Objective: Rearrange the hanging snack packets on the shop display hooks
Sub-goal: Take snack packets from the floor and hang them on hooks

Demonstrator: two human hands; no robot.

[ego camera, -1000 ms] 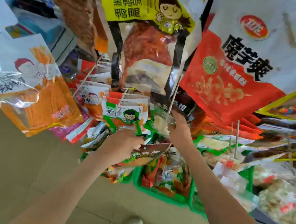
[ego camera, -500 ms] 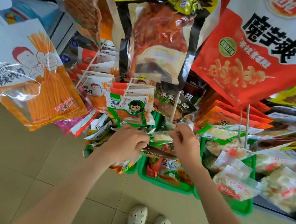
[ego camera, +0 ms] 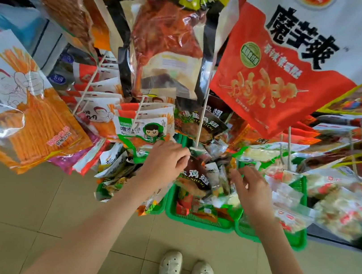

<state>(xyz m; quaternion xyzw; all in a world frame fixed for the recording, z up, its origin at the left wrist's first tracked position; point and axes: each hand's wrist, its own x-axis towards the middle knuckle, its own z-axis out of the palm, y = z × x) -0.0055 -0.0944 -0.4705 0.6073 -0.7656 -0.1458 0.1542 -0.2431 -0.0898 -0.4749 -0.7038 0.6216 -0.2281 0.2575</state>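
Observation:
A white display hook points down at me, its tip just above my hands. My left hand has curled fingers that pinch the top of a dark brown chicken-wing packet right under that hook tip. My right hand is a little to the right, fingers spread and relaxed, holding nothing, over loose packets. A green-and-white packet with a cartoon girl hangs on the neighbouring hook just left of my left hand. More dark packets hang further back on the same hook.
Big bags hang close overhead: a yellow duck-leg bag, a red-and-white bag, an orange strips bag. Green baskets of packets sit below. More hooks with clear packets are at right. My shoes stand on tiled floor.
My right hand has let go near the hook and dropped down to the right, fingers opening. The dark packet now hangs upright by my left fingers. The camera has tilted down.

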